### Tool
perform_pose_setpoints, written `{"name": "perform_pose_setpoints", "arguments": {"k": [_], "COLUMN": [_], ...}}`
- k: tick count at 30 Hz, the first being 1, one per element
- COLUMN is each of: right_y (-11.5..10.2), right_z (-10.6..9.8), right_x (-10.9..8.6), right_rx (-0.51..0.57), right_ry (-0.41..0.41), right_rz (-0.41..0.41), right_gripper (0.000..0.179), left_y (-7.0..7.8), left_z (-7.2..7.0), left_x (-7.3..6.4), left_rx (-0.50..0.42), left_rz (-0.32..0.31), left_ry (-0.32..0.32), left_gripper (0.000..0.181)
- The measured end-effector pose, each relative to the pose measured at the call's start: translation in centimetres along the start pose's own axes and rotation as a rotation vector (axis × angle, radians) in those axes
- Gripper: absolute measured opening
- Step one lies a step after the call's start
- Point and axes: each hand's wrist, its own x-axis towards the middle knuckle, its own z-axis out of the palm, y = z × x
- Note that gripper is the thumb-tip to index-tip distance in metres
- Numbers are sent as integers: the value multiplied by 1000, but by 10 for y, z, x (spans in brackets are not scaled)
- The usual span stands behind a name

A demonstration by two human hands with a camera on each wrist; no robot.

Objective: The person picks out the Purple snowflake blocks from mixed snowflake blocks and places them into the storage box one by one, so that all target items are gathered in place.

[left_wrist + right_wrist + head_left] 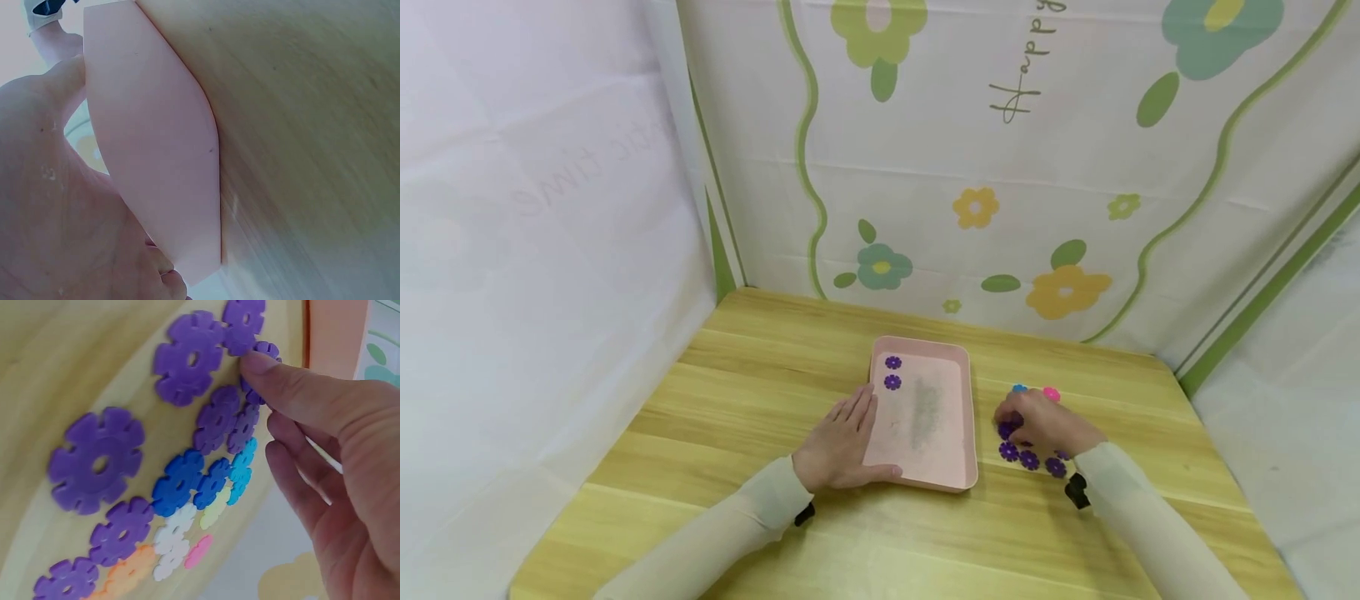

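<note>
A pink rectangular tray [953, 433] lies on the table, with two purple snowflake discs [892, 382] near its far left corner. My left hand [838, 446] rests against the tray's near left corner, fingers extended along the left rim and thumb along the near edge. In the left wrist view the palm [50, 181] lies against the tray's outer wall [156, 137]. To the right of the tray, my right hand [1047, 421] pinches a purple snowflake disc [267, 350] between thumb and fingers, over more loose purple discs [190, 357].
Around the right hand lie more notched discs: dark blue [178, 481], light blue [242, 472], white [174, 531], orange [130, 570] and pink [1052, 393]. A flower-printed cloth [925, 167] hangs behind the wooden table [737, 400], with white cloth at both sides.
</note>
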Motion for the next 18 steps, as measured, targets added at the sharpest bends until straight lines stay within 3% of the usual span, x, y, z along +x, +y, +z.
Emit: {"name": "perform_pose_setpoints", "arguments": {"k": [9,18], "right_y": [8,9], "right_z": [-15,-31], "right_x": [-4,-7], "right_rx": [113,236], "right_ry": [-27,-32], "right_rz": [50,111], "right_gripper": [6,13], "left_y": [1,0], "left_z": [1,1], "left_x": [1,0], "left_rx": [16,6], "left_rz": [0,-9], "left_ry": [-1,-12], "left_gripper": [117,118]}}
